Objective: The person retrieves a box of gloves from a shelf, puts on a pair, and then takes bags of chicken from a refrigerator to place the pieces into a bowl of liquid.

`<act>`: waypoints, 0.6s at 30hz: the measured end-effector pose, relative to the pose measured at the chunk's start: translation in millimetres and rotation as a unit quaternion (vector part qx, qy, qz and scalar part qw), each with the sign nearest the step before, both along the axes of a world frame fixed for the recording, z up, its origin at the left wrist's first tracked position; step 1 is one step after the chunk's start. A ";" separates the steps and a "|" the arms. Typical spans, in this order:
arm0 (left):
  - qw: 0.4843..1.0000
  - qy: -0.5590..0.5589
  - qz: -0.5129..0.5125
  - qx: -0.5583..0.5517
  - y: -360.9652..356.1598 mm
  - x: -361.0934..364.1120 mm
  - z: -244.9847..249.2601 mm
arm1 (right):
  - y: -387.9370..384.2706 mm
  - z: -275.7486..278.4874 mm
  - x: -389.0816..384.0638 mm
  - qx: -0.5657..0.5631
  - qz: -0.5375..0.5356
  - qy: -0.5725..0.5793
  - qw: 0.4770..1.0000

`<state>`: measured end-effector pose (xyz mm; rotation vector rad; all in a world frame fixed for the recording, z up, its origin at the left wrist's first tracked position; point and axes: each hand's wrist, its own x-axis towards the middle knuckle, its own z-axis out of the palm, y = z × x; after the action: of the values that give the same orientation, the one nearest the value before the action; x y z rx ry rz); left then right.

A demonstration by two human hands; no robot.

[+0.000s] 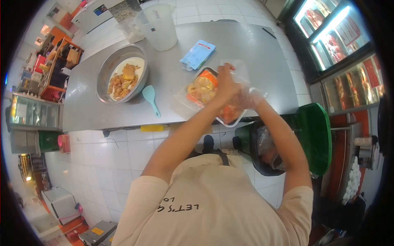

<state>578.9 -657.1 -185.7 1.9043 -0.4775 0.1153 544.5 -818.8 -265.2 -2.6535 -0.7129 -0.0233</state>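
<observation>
A white-rimmed tray (pixel 233 124) lies near the table's front edge, holding pieces of raw seasoned meat (pixel 204 91) with orange-red pieces among them. Clear plastic film spreads around the tray. My left hand (pixel 228 84) is bare and reaches over the tray's right side, its fingers curled close to my right hand; what they grip is hidden. Clear, crinkled plastic like a disposable glove covers my right hand (pixel 251 98), which sits at the tray's right edge. Its fingers are blurred by the plastic and partly behind my left hand.
Left on the steel table (pixel 86 88) are a metal bowl (pixel 140 88) of meat pieces, a pale turquoise spatula (pixel 149 96) and a clear plastic jug (pixel 158 30). A blue packet (pixel 198 54) lies beyond the tray. A green lidded bin (pixel 315 137) stands below my right arm.
</observation>
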 end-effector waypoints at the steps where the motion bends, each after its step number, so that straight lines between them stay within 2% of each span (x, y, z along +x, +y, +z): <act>1: 1.000 0.000 0.009 0.006 -4.0 -3.4 7.8 | 0.0 -3.4 -0.8 0.002 0.011 0.021 1.000; 3: 0.996 0.084 -0.004 0.026 -9.1 -17.1 22.2 | 10.6 18.5 -19.2 -0.018 0.005 0.016 1.000; 5: 0.997 0.075 -0.006 0.023 -7.3 -19.5 10.6 | 26.9 57.8 -39.6 -0.044 -0.004 0.009 0.999; 7: 0.998 0.064 -0.013 0.021 -3.6 -21.6 7.2 | 52.0 89.2 -52.5 -0.037 -0.183 0.159 0.970; 8: 0.997 0.068 -0.026 0.033 -2.2 -22.4 5.5 | 48.4 62.3 -49.7 -0.035 -0.179 0.160 0.970; 9: 0.996 0.073 -0.038 0.044 1.2 -23.8 5.9 | 39.6 13.7 -47.7 -0.081 -0.134 0.048 0.987; 10: 0.996 0.074 -0.034 0.047 4.4 -23.4 6.8 | 36.8 -12.6 -46.2 -0.125 -0.088 -0.067 0.986; 11: 0.994 0.078 -0.035 0.070 7.1 -22.9 9.0 | 45.7 -0.9 -47.3 -0.123 -0.087 -0.066 0.986; 12: 0.992 0.080 -0.039 0.093 8.6 -21.8 10.1 | 58.3 23.8 -49.8 0.014 -0.152 -0.009 0.988; 13: 0.991 0.081 -0.042 0.094 11.4 -17.6 5.2 | 64.2 36.7 -54.1 0.149 -0.216 0.048 0.964; 14: 0.991 0.077 -0.037 0.105 16.4 -10.9 -0.1 | 61.3 28.5 -53.9 0.148 -0.221 0.049 0.963; 16: 0.991 0.073 -0.038 0.110 25.2 -4.3 -2.3 | 48.2 -4.8 -40.2 0.071 -0.182 -0.031 0.980; 17: 0.987 0.081 -0.028 0.133 32.1 -2.1 -0.6 | 40.7 -20.6 -35.2 0.067 -0.187 -0.032 0.980; 18: 0.983 0.089 -0.019 0.158 39.4 -0.4 0.7 | 33.5 -36.3 -30.3 -0.009 -0.170 -0.004 0.985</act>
<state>578.5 -617.7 -185.0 2.1898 -0.4283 -0.1632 514.2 -785.3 -301.5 -2.7626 -0.2552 -0.1222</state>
